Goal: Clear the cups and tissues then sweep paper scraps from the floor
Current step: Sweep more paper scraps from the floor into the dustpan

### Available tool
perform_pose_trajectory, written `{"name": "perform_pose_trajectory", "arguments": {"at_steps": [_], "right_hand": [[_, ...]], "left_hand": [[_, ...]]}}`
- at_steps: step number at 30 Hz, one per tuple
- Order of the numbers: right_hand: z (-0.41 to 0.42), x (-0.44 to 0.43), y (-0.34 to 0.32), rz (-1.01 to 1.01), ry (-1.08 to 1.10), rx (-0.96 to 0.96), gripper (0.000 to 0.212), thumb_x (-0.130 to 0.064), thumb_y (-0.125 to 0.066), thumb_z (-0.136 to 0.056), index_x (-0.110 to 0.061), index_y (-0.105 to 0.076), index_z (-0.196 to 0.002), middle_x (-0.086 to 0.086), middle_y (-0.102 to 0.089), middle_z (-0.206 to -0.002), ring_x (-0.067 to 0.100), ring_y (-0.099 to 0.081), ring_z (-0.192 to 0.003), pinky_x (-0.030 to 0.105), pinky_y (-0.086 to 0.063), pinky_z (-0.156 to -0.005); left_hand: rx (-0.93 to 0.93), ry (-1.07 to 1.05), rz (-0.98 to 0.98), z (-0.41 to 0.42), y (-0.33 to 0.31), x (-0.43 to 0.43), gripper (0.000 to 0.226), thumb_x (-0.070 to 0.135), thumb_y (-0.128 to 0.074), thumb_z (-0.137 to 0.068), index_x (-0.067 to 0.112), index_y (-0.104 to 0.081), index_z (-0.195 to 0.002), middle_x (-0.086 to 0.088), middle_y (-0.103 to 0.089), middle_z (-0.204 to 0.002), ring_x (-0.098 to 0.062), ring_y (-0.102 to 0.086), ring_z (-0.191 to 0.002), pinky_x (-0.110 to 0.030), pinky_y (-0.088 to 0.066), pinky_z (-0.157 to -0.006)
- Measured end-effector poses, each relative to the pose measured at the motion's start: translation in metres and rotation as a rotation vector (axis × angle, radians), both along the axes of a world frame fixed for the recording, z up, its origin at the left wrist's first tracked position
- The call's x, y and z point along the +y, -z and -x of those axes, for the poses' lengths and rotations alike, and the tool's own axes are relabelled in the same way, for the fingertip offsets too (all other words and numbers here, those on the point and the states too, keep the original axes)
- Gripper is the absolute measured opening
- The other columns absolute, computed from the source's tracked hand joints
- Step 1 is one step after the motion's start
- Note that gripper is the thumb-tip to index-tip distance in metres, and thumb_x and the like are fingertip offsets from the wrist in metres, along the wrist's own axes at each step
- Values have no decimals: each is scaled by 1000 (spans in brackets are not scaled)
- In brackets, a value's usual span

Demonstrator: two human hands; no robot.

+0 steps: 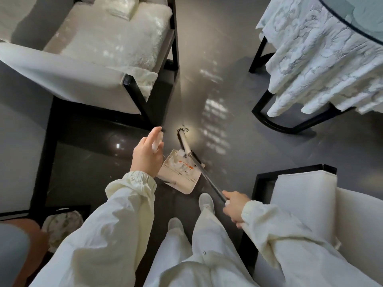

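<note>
Pale sleeves [132, 195] led to the hands. The right hand [235, 208] curled round the broom [209, 183], its shaft running away and leftward to the dustpan [180, 177] holding paper scraps [180, 161] on the floor [238, 141]. The left hand [147, 157] gripped a white handle [158, 139] just left of the pan. Chairs [99, 83] hemmed both sides, with open floor ahead beside the table [323, 59].

The floor [207, 48] is glossy grey, flecked with pale light. At eleven o'clock the chair [103, 38] is cream on a black frame; the second chair [300, 193], at four o'clock, is white with black too. At two o'clock the white lace cloth [321, 59] carries a flower pattern, and the tabletop [356, 13] is teal with a dark rim. The dustpan [186, 183] is beige, its label [185, 163] orange and white, white scraps [173, 162] inside. The broom [184, 142] has a white head, black bristles, a dark grey pole.
</note>
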State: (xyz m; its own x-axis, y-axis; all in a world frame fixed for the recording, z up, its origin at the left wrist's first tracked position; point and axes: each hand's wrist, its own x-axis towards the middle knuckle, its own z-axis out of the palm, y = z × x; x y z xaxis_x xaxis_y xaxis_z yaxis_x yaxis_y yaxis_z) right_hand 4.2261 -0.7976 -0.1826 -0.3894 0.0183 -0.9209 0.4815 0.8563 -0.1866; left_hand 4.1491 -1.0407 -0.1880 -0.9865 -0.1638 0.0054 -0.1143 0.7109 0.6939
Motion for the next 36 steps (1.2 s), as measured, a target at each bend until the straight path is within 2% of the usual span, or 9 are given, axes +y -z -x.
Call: {"name": "perform_pose_trajectory", "arguments": {"at_steps": [2,9,14,16,19,22,25,29,36], "right_hand": [[-1,4,-13,22,19,-24,61,-17,-48,-90,-28,-31,-147,-5,-46,-82,18,-50,-60,24,-45,-48],[27,15,-49,59,148,27,68,-6,-50,-88,-31,-29,-148,3,-54,-86,14,-47,-48,15,-38,-36],[72,11,-51,-30,12,132,48,-3,-45,-90,-14,-44,-137,9,-56,-87,19,-51,-52,25,-46,-44],[98,7,-43,-96,-77,178,44,-1,-44,-90,-9,-47,-134,11,-60,-90,24,-55,-59,28,-50,-51],[132,-9,-25,-203,-273,251,38,-5,-49,-90,-5,-53,-128,14,-60,-112,32,-59,-88,32,-49,-76],[143,-26,-8,-216,-398,355,33,-13,-51,-92,-4,-57,-122,17,-57,-124,31,-57,-113,35,-46,-87],[136,-45,0,-208,-515,362,32,-17,-51,-92,-5,-58,-121,16,-57,-125,30,-56,-114,33,-46,-86],[105,-81,0,-251,-725,178,31,-17,-50,-94,-7,-57,-123,9,-59,-126,25,-57,-115,28,-45,-83],[25,-157,-11,-213,-719,64,33,-12,-49,-94,-6,-55,-125,7,-60,-125,25,-58,-115,27,-47,-88]], "left_hand": [[3,0,0,2,1,-1,41,12,-56,-93,23,-52,-133,-11,-61,-95,-19,-53,-81,-28,-42,-77],[-16,-33,37,-17,1,-5,44,11,-58,-92,25,-49,-133,-7,-60,-94,-22,-57,-78,-36,-51,-79],[19,-98,54,-41,-8,-8,46,4,-61,-89,17,-51,-132,-11,-62,-92,-24,-62,-78,-26,-48,-74],[38,-108,85,-53,-14,-12,46,1,-63,-87,13,-53,-130,-12,-63,-90,-25,-63,-75,-26,-48,-72],[24,-155,118,-75,-22,-21,46,0,-64,-85,11,-55,-128,-9,-62,-83,-21,-61,-70,-24,-48,-69],[5,-209,109,-97,-26,-33,46,0,-64,-85,10,-55,-128,-2,-57,-78,-16,-58,-64,-21,-47,-65],[-8,-250,97,-114,-25,-46,47,-1,-64,-84,10,-55,-129,-1,-55,-76,-15,-57,-63,-21,-47,-65],[-8,-310,110,-141,-22,-71,48,-2,-66,-83,11,-55,-128,-3,-57,-78,-18,-59,-65,-24,-48,-66],[38,-378,110,-203,-13,-118,52,-2,-66,-82,19,-53,-128,0,-57,-80,-13,-58,-68,-8,-39,-71]]}}
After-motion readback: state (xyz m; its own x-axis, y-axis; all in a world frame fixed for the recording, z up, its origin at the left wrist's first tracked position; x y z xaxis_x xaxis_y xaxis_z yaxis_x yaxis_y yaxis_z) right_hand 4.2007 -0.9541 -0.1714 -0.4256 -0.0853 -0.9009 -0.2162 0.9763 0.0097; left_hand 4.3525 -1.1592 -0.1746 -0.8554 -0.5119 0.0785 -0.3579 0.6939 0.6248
